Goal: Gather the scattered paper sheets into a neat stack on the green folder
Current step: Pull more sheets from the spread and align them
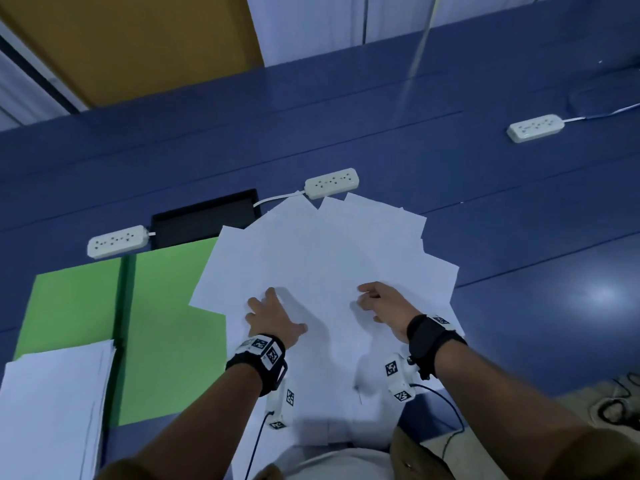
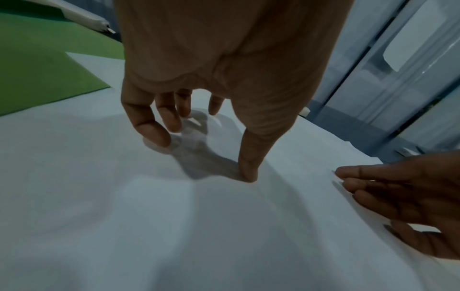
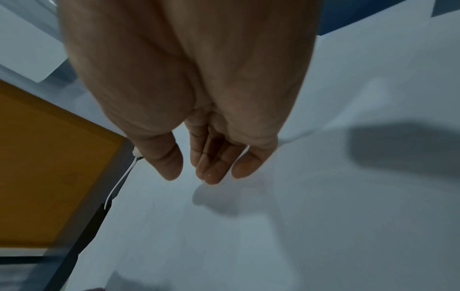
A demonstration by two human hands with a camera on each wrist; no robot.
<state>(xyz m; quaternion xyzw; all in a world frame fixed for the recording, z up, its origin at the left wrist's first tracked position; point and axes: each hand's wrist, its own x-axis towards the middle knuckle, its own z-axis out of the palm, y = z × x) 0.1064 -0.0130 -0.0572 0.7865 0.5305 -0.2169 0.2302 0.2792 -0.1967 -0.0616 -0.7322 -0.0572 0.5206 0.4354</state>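
Paper sheets (image 1: 325, 258) fan across your blue bench (image 1: 519, 209), overlapping the green folder (image 1: 166, 306) beside three power strips (image 1: 331, 182). Your left hand (image 1: 273, 317) presses fingertips down, grip spread; your right hand (image 1: 384, 306) hovers, grip relaxed

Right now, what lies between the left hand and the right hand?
Only white paper: the fanned sheets span the gap between the left hand and the right hand, with nothing else on them there. The head view shows it best.

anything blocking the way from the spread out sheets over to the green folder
Nothing visible blocks it. The fanned paper sheets already overlap the right edge of the green folder; another paper stack covers only its near left corner.
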